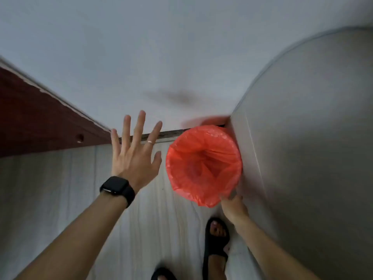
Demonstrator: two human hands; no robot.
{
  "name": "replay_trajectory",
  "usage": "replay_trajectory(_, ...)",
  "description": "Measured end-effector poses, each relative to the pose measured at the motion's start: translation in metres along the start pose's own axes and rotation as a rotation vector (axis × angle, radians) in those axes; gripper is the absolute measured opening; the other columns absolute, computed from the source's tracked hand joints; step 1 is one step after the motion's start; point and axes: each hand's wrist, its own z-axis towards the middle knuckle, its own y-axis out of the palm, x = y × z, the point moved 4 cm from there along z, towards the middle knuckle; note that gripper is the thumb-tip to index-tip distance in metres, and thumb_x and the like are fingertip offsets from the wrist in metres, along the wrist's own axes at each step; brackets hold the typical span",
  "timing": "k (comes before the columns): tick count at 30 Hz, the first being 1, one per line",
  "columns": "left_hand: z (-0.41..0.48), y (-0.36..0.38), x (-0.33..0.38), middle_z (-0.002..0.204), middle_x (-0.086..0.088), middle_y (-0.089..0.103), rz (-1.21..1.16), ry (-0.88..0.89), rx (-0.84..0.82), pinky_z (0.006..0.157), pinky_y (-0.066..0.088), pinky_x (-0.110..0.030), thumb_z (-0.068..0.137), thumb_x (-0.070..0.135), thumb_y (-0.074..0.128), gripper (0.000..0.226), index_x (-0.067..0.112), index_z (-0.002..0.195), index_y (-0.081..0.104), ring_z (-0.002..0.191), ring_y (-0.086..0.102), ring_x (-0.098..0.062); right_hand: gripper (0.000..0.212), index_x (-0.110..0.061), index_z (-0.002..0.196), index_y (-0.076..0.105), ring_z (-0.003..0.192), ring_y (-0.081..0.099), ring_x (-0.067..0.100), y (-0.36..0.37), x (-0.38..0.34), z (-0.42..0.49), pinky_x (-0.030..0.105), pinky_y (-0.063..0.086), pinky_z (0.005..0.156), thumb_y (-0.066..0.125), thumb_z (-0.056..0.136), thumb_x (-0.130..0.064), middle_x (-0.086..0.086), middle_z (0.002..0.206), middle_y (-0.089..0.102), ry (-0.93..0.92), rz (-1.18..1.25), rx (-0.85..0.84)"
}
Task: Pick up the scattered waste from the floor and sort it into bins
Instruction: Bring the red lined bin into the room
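Observation:
A bin lined with a red plastic bag (203, 164) stands on the floor in the corner, against the grey wall on the right. The bag looks empty inside. My left hand (134, 150) hovers to the left of the bin with fingers spread and straight, holding nothing; a black watch sits on its wrist. My right hand (234, 206) is at the bin's near right edge, fingers tucked under the bag's overhang, gripping the rim. No loose waste shows in view.
A dark red wooden board (40, 122) runs along the left. Pale wood-grain floor (157, 229) lies below. My feet in black sandals (217, 241) stand just before the bin. The grey wall (312, 138) closes the right side.

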Motion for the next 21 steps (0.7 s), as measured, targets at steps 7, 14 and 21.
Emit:
replay_trajectory(7,0.087,0.055,0.01,0.166,-0.007,-0.01,0.146,0.026,0.11,0.113,0.001,-0.072,0.085,0.035,0.062,0.097,0.037,0.157,-0.002,0.151,-0.006,-0.041,0.057,-0.006,0.134,0.042,0.116,0.061,0.04,0.032,-0.005,0.084,0.041,0.051,0.092,0.064,0.089,-0.033,0.024,0.13,0.06,0.021,0.17,0.112)
replay_trajectory(14,0.093,0.073,0.003,0.165,-0.002,-0.017,0.231,0.042,0.09,0.113,0.002,-0.073,0.076,0.019,0.067,0.107,0.029,0.159,-0.001,0.151,-0.006,-0.039,0.035,-0.002,0.124,0.053,0.098,0.067,0.038,0.042,-0.024,0.081,0.035,0.048,0.069,0.055,0.092,-0.017,0.02,0.11,0.068,-0.054,0.013,0.152)
replay_trajectory(21,0.075,0.02,-0.004,0.165,0.002,-0.014,0.115,0.037,-0.226,0.121,0.007,-0.057,0.085,0.025,0.053,0.089,0.041,0.157,0.001,0.152,-0.002,-0.031,0.036,-0.01,0.125,0.048,0.109,0.062,0.04,0.012,-0.041,0.009,0.04,0.049,0.088,0.058,0.091,-0.017,0.02,0.118,0.065,-0.153,0.006,0.112)
